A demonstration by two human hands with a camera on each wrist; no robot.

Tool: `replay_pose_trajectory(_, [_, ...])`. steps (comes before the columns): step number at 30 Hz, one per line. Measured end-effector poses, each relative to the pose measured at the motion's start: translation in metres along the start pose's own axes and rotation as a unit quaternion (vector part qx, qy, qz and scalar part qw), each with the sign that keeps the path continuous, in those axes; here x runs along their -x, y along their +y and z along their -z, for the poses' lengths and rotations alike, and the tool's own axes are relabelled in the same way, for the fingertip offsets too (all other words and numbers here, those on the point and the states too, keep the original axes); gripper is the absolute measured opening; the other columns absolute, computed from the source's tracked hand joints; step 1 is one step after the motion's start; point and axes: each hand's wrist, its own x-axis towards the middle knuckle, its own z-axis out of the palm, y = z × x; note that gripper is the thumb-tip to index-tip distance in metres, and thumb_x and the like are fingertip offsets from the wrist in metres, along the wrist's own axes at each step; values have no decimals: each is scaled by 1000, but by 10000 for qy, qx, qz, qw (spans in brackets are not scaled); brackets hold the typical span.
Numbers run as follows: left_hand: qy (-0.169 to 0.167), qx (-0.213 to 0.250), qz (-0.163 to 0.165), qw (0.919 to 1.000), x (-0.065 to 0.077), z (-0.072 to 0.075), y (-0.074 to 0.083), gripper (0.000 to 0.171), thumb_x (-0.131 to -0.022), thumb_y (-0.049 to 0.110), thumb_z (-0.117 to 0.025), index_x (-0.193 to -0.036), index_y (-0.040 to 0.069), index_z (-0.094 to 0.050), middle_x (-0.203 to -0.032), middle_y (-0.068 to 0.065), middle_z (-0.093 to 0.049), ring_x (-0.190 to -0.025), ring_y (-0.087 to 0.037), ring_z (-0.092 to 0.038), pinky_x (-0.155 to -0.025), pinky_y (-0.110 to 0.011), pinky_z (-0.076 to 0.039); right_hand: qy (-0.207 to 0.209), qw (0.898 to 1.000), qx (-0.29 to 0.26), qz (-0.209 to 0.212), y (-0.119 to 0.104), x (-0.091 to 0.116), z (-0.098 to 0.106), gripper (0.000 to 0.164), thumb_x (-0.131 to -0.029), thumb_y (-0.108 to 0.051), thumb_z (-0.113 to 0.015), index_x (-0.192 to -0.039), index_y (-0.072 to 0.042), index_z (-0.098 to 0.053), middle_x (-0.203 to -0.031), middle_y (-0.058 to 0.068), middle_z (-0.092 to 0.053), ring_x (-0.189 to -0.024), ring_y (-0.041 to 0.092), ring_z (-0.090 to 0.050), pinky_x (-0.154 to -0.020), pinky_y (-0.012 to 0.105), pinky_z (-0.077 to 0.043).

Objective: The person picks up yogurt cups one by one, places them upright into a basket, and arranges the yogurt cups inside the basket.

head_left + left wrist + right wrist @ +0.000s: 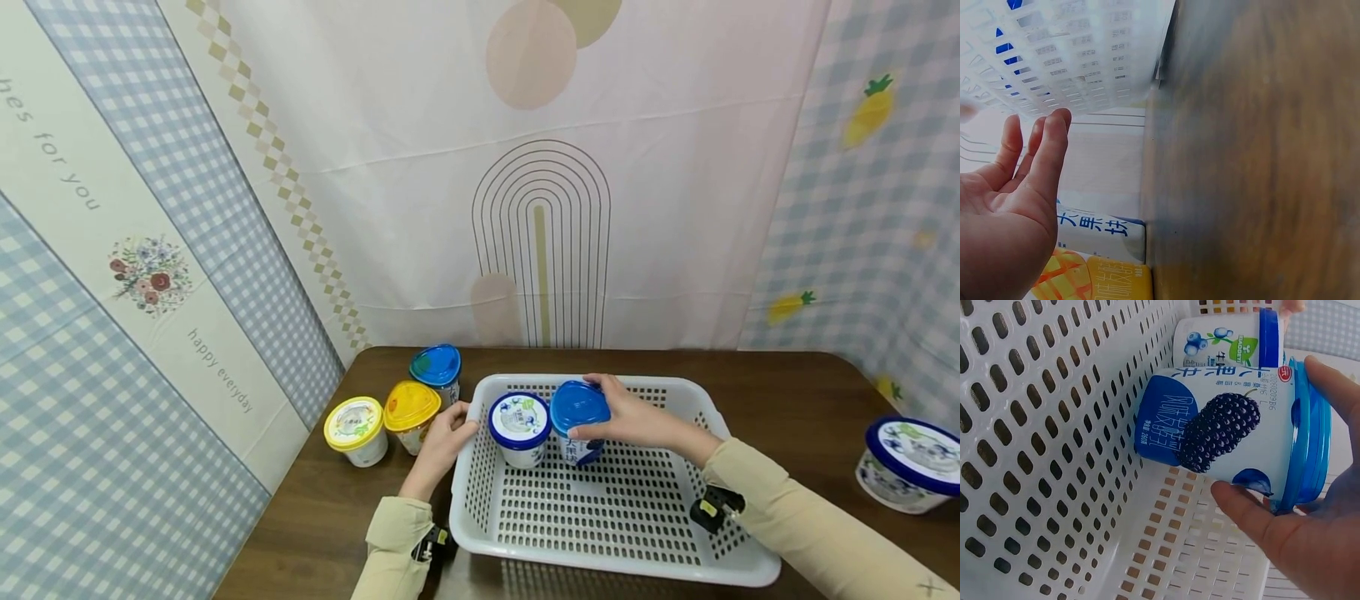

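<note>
Clock: its centre is the middle of the white plastic basket, and 12 points to the cloth wall.
Basket: it stands on the brown wooden table; floor and walls are full of small oblong holes.
Right hand: this hand comes in from 4 o'clock; its thumb and fingers are clamped on the held cup near the lid.
Held cup: the yogurt cup with a dark blackberry-like picture and a clear blue lid is within the basket, at 11 o'clock. Whether its base touches the floor, I cannot tell.
Neighbour cup: a blueberry yogurt cup with a white lid, blue at the edge, stands in the basket at 10 o'clock, just beside the held cup.
Left hand: this hand is at the basket's rim, between 9 and 10 o'clock. Its thumb and fingers are apart in the left wrist view; whether they pinch the rim, I cannot tell.
Outside cups: a round cup with a yellow-edged lid and a mango cup with a yellow lid stand near 9 o'clock, a blue-lidded cup at 10.
Far cup: another blueberry cup stands at 3 o'clock, well apart from the basket.
Sleeves: both are beige, with a small black device at the right wrist.
Cloth wall: the pale cloth with a line-drawn arch hangs at 12 o'clock.
</note>
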Motion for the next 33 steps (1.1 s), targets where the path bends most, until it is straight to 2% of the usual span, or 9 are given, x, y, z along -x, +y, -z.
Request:
replay_pose_trajectory(7, [-71, 44, 14, 10000, 4, 3, -4, 24, -95, 7, -53, -115, -6, -55, -101, -17, -68, -83, -22, -67, -74, -35, -58, 66, 9994, 335, -86, -6, 5, -14, 107, -83, -59, -73, -155, 1, -21, -147, 30, -27, -129, 54, -43, -96, 66, -45])
replay_pose_trajectory(18, [-155, 63, -84, 9998, 10, 10, -5, 26, -94, 7, -53, -115, -7, -55, -101, -17, -68, -83, -20, -66, -73, -34, -58, 177, 9992, 326, -160, -12, 9, -24, 109, -84, -61, -72, -155, 1, -19, -149, 30, -29, -129, 51, -44, -96, 64, -46])
replay_pose_trajectory(26, [-115, 78, -62, 9999, 4, 16, -21, 25, -93, 7, -53, -115, -5, -55, -101, -18, -67, -81, -19, -66, -72, -33, -58, 348, 9986, 371, -129, -19, 13, -28, 106, -84, -61, -72, -155, 0, -22, -148, 29, -30, -129, 51, -45, -96, 64, -46])
replay_pose_trajectory(33, [-281, 145, -113, 9994, 16, 19, -6, 25, -93, 5, -53, -114, -8, -54, -101, -18, -68, -83, -21, -66, -73, -34, -58, 708, 9960, 539, 28, -30, 20, -24, 103, -86, -65, -67, -154, 0, -26, -148, 28, -27, -127, 48, -49, -95, 62, -48])
